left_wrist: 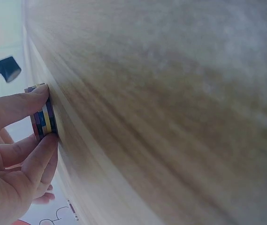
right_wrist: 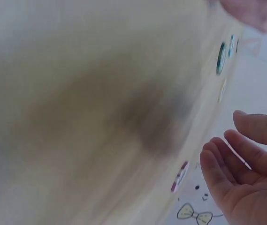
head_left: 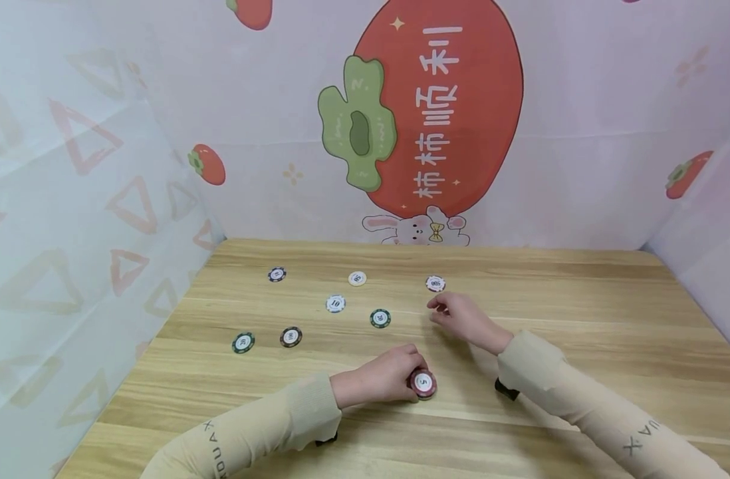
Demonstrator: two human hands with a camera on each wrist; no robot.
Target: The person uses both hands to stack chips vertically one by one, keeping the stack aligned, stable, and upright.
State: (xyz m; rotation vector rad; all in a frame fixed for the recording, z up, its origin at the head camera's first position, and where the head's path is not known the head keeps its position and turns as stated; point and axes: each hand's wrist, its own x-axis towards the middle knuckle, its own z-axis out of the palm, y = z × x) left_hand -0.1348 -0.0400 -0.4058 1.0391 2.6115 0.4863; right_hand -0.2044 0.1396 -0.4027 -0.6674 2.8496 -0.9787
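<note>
My left hand (head_left: pixel 385 376) grips a short stack of poker chips (head_left: pixel 423 384) by its sides; the top chip is red and reads 5. In the left wrist view, thumb and fingers pinch the stack's multicoloured edge (left_wrist: pixel 45 117), low against the wood. My right hand (head_left: pixel 465 322) holds nothing, its fingers loosely bent. Just beyond its fingertips a white and dark red chip (head_left: pixel 435 284) marked 500 lies flat. In the right wrist view that same chip (right_wrist: pixel 180 176) sits left of the fingers, apart from them.
Several single chips lie spread on the wooden table (head_left: pixel 610 319): green (head_left: pixel 380 319), white (head_left: pixel 336 304), cream (head_left: pixel 357 279), dark blue (head_left: pixel 277 274), brown (head_left: pixel 291 337) and another green chip (head_left: pixel 243 342). Printed cloth walls (head_left: pixel 580 166) stand behind and at both sides.
</note>
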